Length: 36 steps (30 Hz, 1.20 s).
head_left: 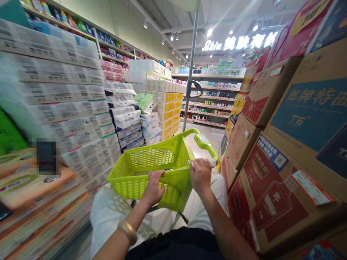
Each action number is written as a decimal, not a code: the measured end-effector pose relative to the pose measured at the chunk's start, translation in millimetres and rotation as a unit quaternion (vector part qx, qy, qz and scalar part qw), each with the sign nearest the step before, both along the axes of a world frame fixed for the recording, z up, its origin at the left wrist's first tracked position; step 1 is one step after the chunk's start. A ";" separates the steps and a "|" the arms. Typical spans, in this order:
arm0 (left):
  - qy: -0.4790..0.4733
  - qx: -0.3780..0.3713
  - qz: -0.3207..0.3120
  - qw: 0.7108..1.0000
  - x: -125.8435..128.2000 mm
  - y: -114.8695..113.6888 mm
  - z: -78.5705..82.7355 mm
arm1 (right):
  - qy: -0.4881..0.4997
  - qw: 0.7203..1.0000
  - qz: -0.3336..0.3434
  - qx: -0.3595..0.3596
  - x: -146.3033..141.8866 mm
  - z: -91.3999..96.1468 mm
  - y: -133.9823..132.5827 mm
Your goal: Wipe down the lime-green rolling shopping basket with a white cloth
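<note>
A lime-green plastic shopping cart (135, 184) stands right in front of me, turned sideways, and no goods show in the visible part of its basket. My left hand (154, 188) has its fingers hooked over the near rim. On the rim's right corner, close to the curved push handle (203, 141), my right hand (201, 175) is closed. A small bit of white shows beside its fingers, too small to name. A gold-coloured bangle (127, 232) circles my left wrist.
Tall stacks of wrapped paper packs (73, 92) line the left side. Large liquor cartons (271, 180) rise close on the right. A metal pole (192, 65) stands beyond the cart, before shelves of small boxed goods (211, 95). Orange packs (54, 202) lie lower left.
</note>
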<state>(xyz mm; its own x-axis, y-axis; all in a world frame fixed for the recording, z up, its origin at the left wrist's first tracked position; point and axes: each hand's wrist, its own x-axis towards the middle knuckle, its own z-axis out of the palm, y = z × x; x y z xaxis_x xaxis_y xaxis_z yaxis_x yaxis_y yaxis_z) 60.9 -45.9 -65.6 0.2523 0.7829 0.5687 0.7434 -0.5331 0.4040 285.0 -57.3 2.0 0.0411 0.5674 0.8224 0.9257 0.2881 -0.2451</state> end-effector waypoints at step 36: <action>0.007 0.018 -0.013 1.000 0.2 -1.9 -0.3 | 0.025 0.999 -0.009 0.047 41.1 13.8 0.9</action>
